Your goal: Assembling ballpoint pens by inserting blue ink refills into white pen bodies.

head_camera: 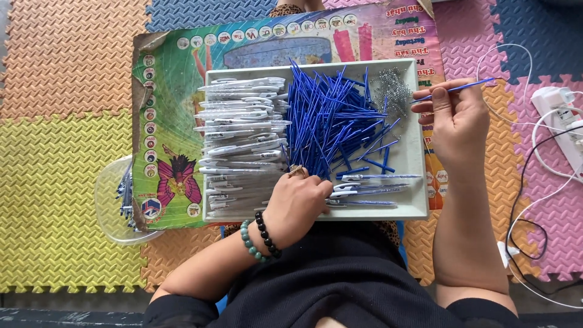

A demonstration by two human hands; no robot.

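Observation:
A pale grey tray (pixel 410 182) rests on my lap over a colourful printed board (pixel 173 91). In it lie a stack of white pen barrels (pixel 240 130) at the left, a heap of blue ink refills (pixel 331 118) in the middle and a small pile of metal springs (pixel 392 88) at the top right. My right hand (pixel 455 124) hovers over the tray's right rim, pinching one blue refill (pixel 467 86) between its fingertips. My left hand (pixel 297 203), with two bead bracelets at the wrist, reaches into the tray's near edge beside some assembled pens (pixel 370 188); what it holds is hidden.
Foam puzzle floor mats (pixel 61 152) in orange, yellow, pink and blue cover the floor. A clear plastic container (pixel 118 200) with pens pokes out under the board at the left. A white power strip (pixel 562 121) with white and black cables lies at the right.

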